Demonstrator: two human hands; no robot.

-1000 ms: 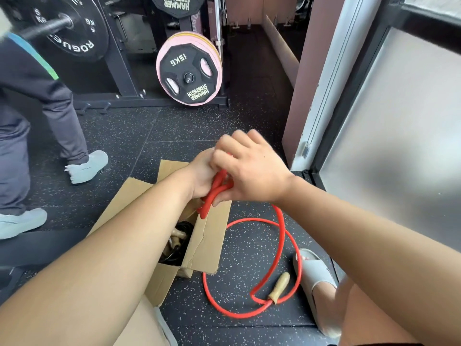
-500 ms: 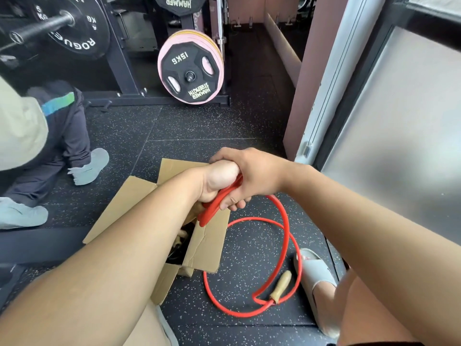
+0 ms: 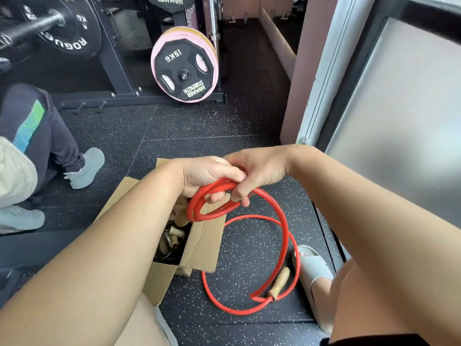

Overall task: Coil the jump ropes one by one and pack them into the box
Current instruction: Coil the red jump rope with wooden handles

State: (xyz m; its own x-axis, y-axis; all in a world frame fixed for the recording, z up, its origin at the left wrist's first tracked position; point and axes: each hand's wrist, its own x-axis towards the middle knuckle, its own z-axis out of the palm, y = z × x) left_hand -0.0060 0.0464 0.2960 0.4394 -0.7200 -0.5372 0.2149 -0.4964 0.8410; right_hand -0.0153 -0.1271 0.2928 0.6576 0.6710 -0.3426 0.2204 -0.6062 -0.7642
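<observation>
Head view, looking down past two bare forearms. A red jump rope (image 3: 284, 228) is partly coiled and held just above an open cardboard box (image 3: 203, 242). The left hand (image 3: 207, 174) is clenched around a small bundle of red loops, which hang down in front of the box's flap. The right hand (image 3: 262, 168) touches the left, its fingers curled around the same rope where the strand leaves the bundle. From there the rope arcs down to the right and lies on the floor (image 3: 174, 136) in one wide loop. The loop ends at a wooden handle (image 3: 280, 282) lying beside the box.

Inside the box sits a dark rope with wooden handles (image 3: 172, 236), partly hidden by the left forearm. The floor is black rubber with pale speckles. A foot in a grey slipper (image 3: 313, 264) rests just right of the loop. At left, another person crouches in dark trousers (image 3: 37, 128) and pale shoes (image 3: 87, 168). Behind them, a rack holds a pink-edged 15 kg weight plate (image 3: 183, 68). A frosted glass panel (image 3: 399, 108) fills the right side.
</observation>
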